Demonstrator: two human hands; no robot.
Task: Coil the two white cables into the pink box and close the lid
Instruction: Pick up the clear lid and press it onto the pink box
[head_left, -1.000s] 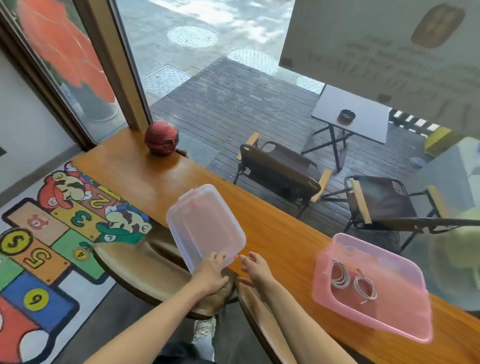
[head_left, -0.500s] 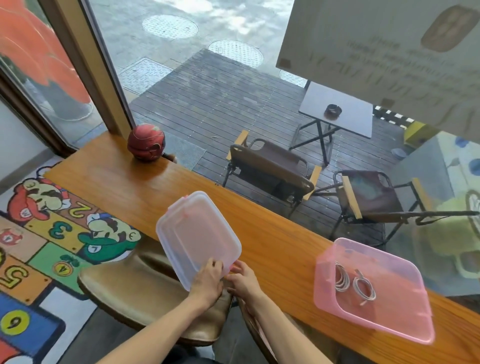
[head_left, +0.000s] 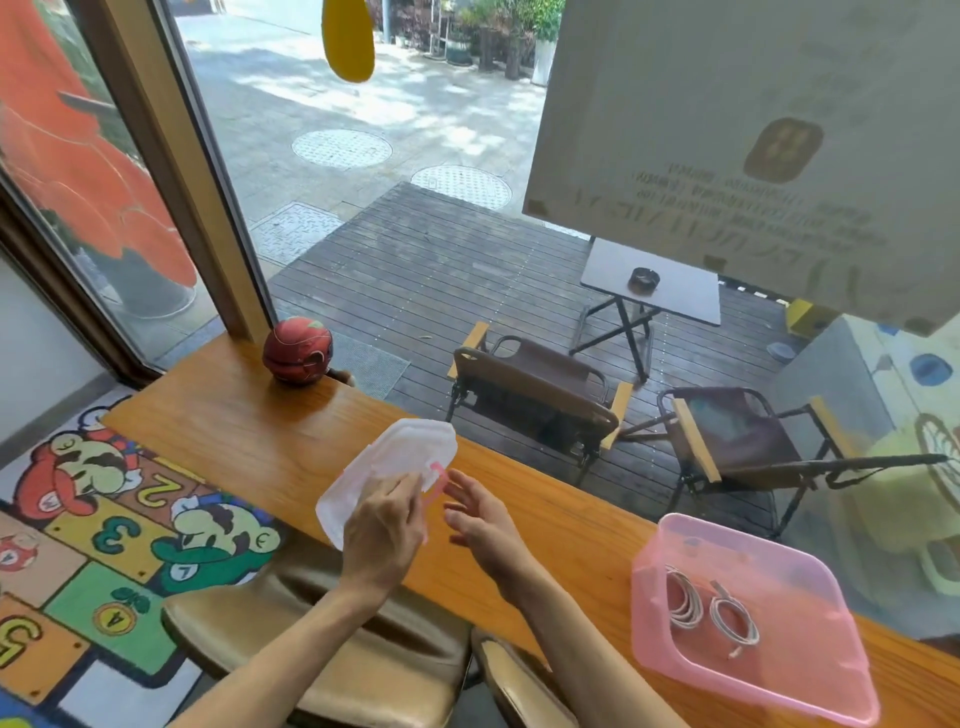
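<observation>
The pink box (head_left: 810, 670) stands uncovered on the wooden counter (head_left: 249, 431) at the lower right. Two coiled white cables lie inside it, one (head_left: 681, 603) to the left, the other (head_left: 733, 626) beside it. My left hand (head_left: 384, 530) grips the translucent lid (head_left: 384, 467) by its near edge and holds it tilted above the counter's left-middle. A pink latch shows on the lid's right edge. My right hand (head_left: 483, 519) hovers just right of the lid with fingers spread, not touching it.
A red ball-shaped ornament (head_left: 297, 349) sits at the counter's far left by the window frame. Two tan stools (head_left: 332, 654) stand under the counter's near edge. Glass runs along the counter's far side, with chairs and a small table outside.
The lid has tipped up and turned in my left hand. My right hand has come off the lid and opened. The camera view has lifted.
</observation>
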